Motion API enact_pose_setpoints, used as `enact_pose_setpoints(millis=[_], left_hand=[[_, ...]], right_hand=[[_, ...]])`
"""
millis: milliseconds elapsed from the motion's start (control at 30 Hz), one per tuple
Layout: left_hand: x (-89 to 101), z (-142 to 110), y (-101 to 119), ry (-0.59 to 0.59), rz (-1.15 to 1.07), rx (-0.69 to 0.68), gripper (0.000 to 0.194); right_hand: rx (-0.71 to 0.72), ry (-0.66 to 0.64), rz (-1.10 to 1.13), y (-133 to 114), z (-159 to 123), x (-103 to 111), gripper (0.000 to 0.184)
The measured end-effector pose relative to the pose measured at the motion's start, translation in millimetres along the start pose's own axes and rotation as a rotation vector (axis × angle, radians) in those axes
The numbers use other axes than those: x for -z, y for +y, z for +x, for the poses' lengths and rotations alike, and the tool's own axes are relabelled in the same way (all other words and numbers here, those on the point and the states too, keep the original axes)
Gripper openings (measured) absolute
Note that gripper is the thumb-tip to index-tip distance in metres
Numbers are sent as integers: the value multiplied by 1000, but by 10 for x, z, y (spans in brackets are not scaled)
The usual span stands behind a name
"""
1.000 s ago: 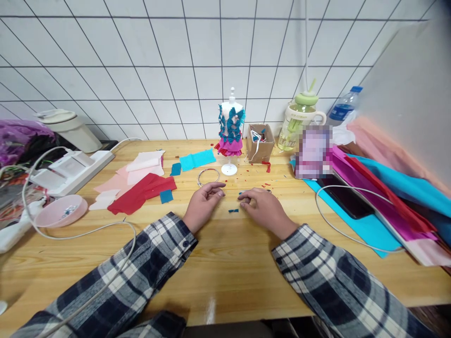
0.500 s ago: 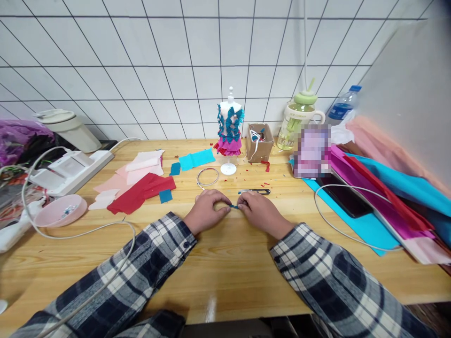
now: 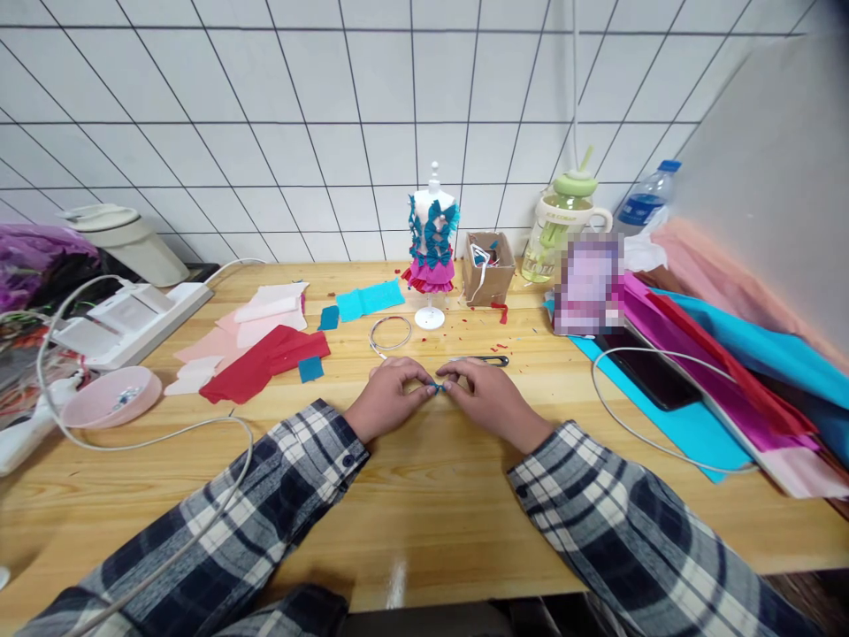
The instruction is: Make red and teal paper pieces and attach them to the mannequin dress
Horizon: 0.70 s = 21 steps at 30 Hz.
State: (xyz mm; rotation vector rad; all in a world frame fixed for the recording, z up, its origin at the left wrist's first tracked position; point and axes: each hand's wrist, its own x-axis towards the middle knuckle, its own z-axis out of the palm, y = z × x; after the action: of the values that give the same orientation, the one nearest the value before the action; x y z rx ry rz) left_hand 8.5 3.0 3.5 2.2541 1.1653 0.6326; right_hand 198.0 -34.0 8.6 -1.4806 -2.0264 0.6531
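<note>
Between my fingertips is a small teal piece of paper (image 3: 437,387), bunched up and mostly hidden. My left hand (image 3: 393,398) pinches its left end. My right hand (image 3: 492,400) pinches the other end, close to the left fingertips. Just behind my right hand lies a black-handled cutter (image 3: 496,360), partly covered by it. A ring of thin wire (image 3: 390,333) is beyond my left hand. Farther back stands a small white dress form (image 3: 433,212) with teal bows on its bodice and a magenta and red ruffled skirt.
Red paper (image 3: 265,361), pink paper (image 3: 271,314), a cyan strip (image 3: 371,300) and teal squares (image 3: 311,369) lie left. A pink dish (image 3: 142,409) and power strip (image 3: 152,323) are farther left. At right are a cardboard box (image 3: 489,279), bottle (image 3: 563,221), phone (image 3: 653,372) and coloured sheets (image 3: 703,442).
My right fingertips have shifted slightly left, closer to my left ones, and the teal piece looks more bunched. My right hand now covers more of the cutter.
</note>
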Motion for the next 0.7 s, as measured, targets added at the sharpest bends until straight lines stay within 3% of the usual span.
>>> enact_pose_setpoints(millis=[200, 500, 700], left_hand=[[-1, -19, 12, -16, 4, -25, 14], [48, -6, 42, -11, -208, 24, 19], [18, -13, 50, 0, -188, 45, 19]], right_hand=[[4, -3, -10, -46, -5, 32, 15], [-24, 42, 69, -19, 12, -25, 12], [-21, 70, 104, -33, 3, -6, 14]])
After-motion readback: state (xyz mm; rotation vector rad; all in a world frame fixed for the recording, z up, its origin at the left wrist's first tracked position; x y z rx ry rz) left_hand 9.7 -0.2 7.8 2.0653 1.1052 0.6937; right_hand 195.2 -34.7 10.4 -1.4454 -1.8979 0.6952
